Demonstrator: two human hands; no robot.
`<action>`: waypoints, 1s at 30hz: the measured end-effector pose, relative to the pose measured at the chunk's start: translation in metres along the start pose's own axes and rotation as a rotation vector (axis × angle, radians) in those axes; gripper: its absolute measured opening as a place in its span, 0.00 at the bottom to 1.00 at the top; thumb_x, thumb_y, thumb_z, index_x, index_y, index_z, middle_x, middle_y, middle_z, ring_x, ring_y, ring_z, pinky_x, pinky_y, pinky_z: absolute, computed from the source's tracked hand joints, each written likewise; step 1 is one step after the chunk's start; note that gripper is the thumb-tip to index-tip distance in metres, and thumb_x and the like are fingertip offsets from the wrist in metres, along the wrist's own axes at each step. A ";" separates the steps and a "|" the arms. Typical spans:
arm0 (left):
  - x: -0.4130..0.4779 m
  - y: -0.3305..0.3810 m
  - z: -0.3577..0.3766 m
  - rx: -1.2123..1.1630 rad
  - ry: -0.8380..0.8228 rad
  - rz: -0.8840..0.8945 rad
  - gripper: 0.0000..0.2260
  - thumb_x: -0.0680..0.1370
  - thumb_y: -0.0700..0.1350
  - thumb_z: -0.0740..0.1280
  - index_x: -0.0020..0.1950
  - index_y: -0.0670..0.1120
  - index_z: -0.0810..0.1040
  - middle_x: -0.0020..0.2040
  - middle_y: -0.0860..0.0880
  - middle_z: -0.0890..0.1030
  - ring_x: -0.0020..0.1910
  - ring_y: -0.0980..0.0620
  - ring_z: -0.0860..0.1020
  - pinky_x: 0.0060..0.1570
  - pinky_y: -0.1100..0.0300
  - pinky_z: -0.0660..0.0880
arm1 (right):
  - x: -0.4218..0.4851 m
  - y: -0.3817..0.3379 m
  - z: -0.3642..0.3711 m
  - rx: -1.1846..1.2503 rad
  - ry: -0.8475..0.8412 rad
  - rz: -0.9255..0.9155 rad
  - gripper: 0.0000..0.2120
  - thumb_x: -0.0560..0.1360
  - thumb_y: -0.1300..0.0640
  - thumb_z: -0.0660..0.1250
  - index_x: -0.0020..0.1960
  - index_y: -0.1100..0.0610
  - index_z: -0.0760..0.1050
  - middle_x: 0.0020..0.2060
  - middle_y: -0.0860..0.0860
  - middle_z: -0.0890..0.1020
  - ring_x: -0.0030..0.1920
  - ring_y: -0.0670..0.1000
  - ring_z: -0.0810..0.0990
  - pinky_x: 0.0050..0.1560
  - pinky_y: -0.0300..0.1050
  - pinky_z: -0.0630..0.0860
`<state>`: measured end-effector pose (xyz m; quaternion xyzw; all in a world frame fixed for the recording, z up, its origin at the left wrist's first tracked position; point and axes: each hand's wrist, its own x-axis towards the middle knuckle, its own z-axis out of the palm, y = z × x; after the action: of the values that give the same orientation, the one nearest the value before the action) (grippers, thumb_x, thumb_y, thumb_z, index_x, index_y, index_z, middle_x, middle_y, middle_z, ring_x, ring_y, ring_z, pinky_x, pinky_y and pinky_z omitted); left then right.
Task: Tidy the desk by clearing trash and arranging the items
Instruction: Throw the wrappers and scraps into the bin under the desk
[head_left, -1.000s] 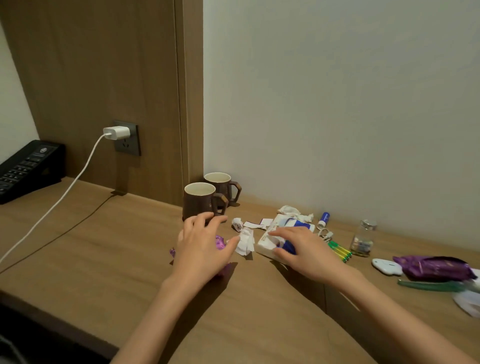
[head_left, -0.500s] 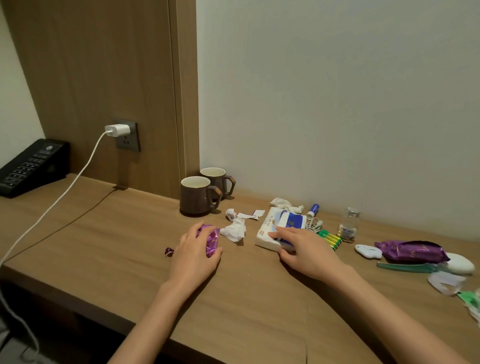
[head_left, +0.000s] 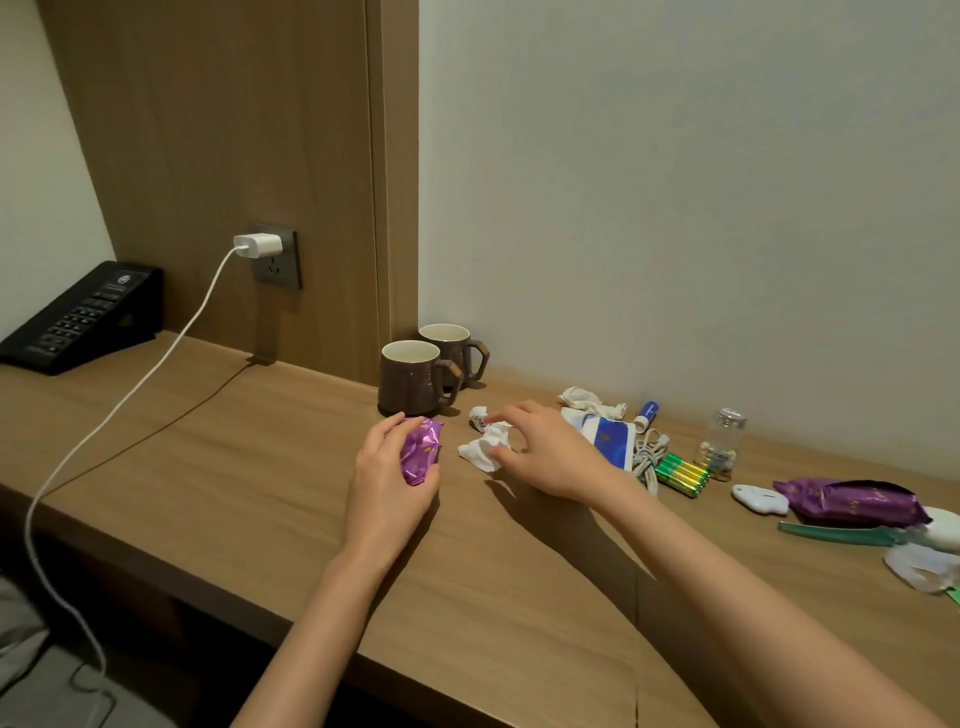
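My left hand (head_left: 387, 483) is closed around a crumpled purple wrapper (head_left: 421, 451) just above the wooden desk (head_left: 218, 467), in front of two brown mugs (head_left: 415, 376). To its right, my right hand (head_left: 545, 452) has its fingers spread over a crumpled white tissue (head_left: 480, 449), thumb and fingertips touching it. A smaller paper scrap (head_left: 478, 415) lies just behind. A white and blue tissue pack (head_left: 605, 434) lies right of that hand.
Along the wall lie more crumpled tissue (head_left: 584, 400), a blue lip balm (head_left: 647, 413), a coiled white cable (head_left: 649, 457), green batteries (head_left: 680, 473), a small glass jar (head_left: 722, 444), a purple snack pack (head_left: 852, 501) and a green comb (head_left: 841, 535). A phone (head_left: 83, 317) and charger cord (head_left: 119, 410) are left.
My right hand left the tissue pack and moved left onto the crumpled white tissue. My left hand gripped the purple wrapper more fully and shifted slightly toward the mugs.
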<state>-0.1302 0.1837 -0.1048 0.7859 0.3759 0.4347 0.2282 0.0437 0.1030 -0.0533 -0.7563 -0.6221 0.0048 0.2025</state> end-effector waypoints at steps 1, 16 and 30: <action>0.000 -0.001 0.000 -0.009 0.011 0.000 0.26 0.72 0.43 0.72 0.69 0.49 0.70 0.67 0.50 0.70 0.65 0.52 0.70 0.58 0.64 0.69 | 0.008 -0.005 0.007 0.010 -0.034 0.018 0.21 0.77 0.47 0.62 0.69 0.47 0.68 0.69 0.52 0.70 0.67 0.53 0.69 0.63 0.49 0.71; -0.009 0.009 -0.016 -0.131 0.055 0.037 0.28 0.71 0.44 0.73 0.69 0.53 0.69 0.68 0.53 0.70 0.64 0.59 0.68 0.54 0.74 0.67 | -0.008 -0.022 0.023 0.089 0.085 0.000 0.12 0.77 0.57 0.64 0.60 0.54 0.76 0.54 0.52 0.81 0.49 0.47 0.76 0.48 0.38 0.72; -0.128 0.041 -0.124 -0.320 -0.097 0.024 0.16 0.73 0.45 0.70 0.60 0.53 0.77 0.66 0.58 0.70 0.64 0.68 0.68 0.52 0.78 0.71 | -0.150 -0.084 -0.018 0.665 -0.077 -0.184 0.08 0.78 0.55 0.63 0.57 0.51 0.73 0.46 0.46 0.81 0.47 0.47 0.81 0.49 0.47 0.80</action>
<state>-0.2635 0.0613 -0.0776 0.7641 0.2809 0.4534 0.3629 -0.0643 -0.0313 -0.0477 -0.5889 -0.6593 0.2176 0.4136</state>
